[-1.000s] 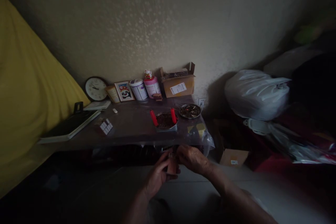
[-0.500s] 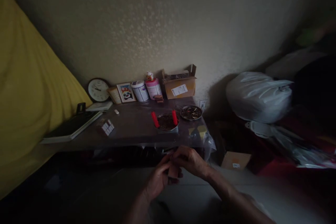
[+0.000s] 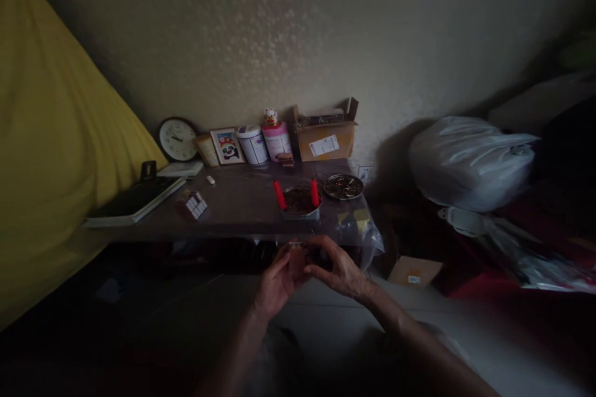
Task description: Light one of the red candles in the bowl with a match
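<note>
My left hand (image 3: 274, 288) is wrapped round a small brown box (image 3: 296, 262), which looks like a matchbox, held upright in front of the table's near edge. A pale strip with dark marks shows at its top end; dim light hides the detail. My right hand (image 3: 339, 268) curves in from the right, thumb and fingertips at the box's right side. Past the hands, two red candles (image 3: 279, 195) stand in a metal tin (image 3: 300, 216) filled with dark material. Right of it lies a round dish (image 3: 343, 187) of thin sticks, like used matches.
On the table (image 3: 237, 208) are a puzzle cube (image 3: 193, 205), a large book (image 3: 135, 201), a clock (image 3: 177, 139), a panda picture (image 3: 228, 146), two cans (image 3: 252, 145) and a cardboard box (image 3: 325, 139). A white bag (image 3: 472, 158) sits at right. A yellow curtain (image 3: 60, 155) hangs left.
The small box has tilted up, so its top end shows. My right hand has shifted from over its top to its right side, with thumb and fingers wider apart. The view has tipped slightly down.
</note>
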